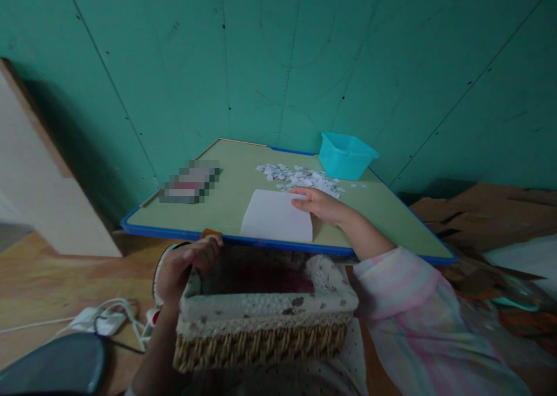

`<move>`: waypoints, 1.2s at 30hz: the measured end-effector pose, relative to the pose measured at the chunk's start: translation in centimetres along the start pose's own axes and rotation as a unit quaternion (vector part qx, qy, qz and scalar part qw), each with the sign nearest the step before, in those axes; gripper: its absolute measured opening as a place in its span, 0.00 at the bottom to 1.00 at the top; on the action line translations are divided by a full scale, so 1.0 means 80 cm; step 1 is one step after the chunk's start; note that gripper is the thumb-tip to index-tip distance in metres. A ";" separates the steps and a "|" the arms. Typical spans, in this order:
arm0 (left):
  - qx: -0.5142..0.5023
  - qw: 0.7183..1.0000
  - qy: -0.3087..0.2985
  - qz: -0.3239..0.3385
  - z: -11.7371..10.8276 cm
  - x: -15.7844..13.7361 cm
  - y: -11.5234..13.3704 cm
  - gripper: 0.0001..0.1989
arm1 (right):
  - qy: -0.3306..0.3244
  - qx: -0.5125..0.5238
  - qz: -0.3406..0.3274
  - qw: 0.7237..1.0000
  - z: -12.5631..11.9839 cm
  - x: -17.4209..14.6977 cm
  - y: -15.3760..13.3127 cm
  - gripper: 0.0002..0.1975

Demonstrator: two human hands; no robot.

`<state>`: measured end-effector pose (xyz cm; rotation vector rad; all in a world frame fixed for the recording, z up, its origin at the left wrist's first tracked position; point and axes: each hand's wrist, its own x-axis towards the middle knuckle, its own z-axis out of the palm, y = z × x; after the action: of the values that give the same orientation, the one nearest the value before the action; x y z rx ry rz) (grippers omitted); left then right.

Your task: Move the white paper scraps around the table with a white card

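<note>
My right hand pinches the right side of a white rectangular sheet, thumb on top, near the table's front edge. Just beyond the sheet is a loose pile of small white paper scraps. Below the table edge stands a woven basket with a patterned cloth lining; its dark reddish inside is hard to make out. My left hand is closed at the basket's far left rim. Beside its fingers, a small orange-brown piece shows at the table edge.
A turquoise plastic bin stands at the table's back right. Toward the left lies a pixelated flat object. The green table has a blue edge and meets a green wall. White cables and a power strip lie low left; cardboard is at right.
</note>
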<state>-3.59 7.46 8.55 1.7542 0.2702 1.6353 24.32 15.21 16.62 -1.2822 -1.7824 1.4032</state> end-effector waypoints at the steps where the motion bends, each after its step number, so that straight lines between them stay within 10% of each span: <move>1: 0.002 1.000 -0.005 -0.006 -0.001 0.000 0.000 0.24 | 0.000 0.003 -0.001 1.000 0.000 0.000 0.000 0.16; 23: 0.027 0.999 0.019 0.007 0.004 -0.004 0.004 0.25 | -0.009 0.043 -0.018 0.999 -0.001 -0.007 -0.001 0.17; 36: -0.030 0.999 0.027 -0.025 0.019 -0.018 0.006 0.23 | 0.361 0.106 -0.203 0.904 -0.058 -0.011 0.015 0.20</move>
<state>-2.59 5.72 7.84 1.6473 0.2853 1.6412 29.04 16.46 17.09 -1.0392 -1.2397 0.7180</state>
